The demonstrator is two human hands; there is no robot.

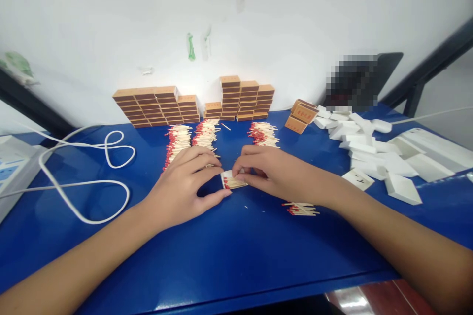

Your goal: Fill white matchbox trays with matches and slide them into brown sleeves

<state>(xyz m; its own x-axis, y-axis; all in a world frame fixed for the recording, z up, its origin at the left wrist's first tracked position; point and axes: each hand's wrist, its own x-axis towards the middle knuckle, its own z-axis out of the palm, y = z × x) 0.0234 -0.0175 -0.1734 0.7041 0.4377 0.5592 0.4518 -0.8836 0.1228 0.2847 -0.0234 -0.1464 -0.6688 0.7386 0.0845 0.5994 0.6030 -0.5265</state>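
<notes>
A small white matchbox tray with red-tipped matches in it lies on the blue table, between my two hands. My left hand curls round its left end, thumb touching the tray's edge. My right hand pinches the tray's right end with fingers closed on it. Three rows of loose matches lie just beyond my hands. A small bundle of matches rests under my right wrist.
Stacks of brown matchboxes line the white wall, with more stacked matchboxes beside them. A heap of white empty trays fills the right side. A looped white cable and a grey device lie at the left. The table's front edge is near me.
</notes>
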